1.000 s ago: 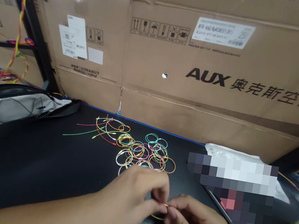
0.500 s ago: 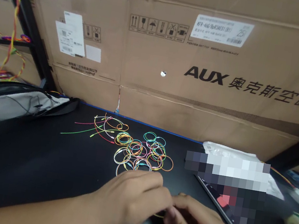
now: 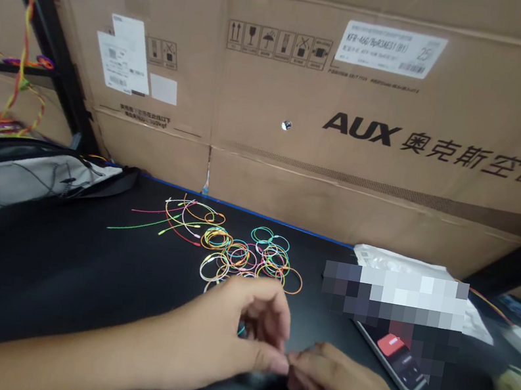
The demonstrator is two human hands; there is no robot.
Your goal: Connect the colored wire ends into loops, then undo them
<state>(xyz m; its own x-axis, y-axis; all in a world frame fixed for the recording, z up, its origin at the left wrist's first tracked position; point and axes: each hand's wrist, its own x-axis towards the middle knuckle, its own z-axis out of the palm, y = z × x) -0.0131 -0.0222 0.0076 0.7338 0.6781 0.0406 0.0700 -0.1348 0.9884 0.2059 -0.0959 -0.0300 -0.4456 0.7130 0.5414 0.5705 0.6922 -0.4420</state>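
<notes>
My left hand is curled above the front of the black table, thumb and fingertips brought together at its right side. My right hand pinches at the same spot, its fingertips meeting the left thumb. Whatever sits between them is too small and hidden to name. Just beyond my left hand lies a pile of thin coloured cable loops, closed into rings in green, orange, yellow, white and pink. Part of the pile is covered by that hand, and a bit of teal loop shows through the gap in its fingers. Several unlooped cables spread out behind and left.
A phone, partly blurred out, lies right of my right hand, by a white plastic package. A large cardboard box walls off the back of the black table. A grey bag rests at the left.
My left hand has turned and its fingers have lifted, showing a gap between thumb and fingers. The yellow strand seen under the hands is out of sight. The right hand stays close to its place.
</notes>
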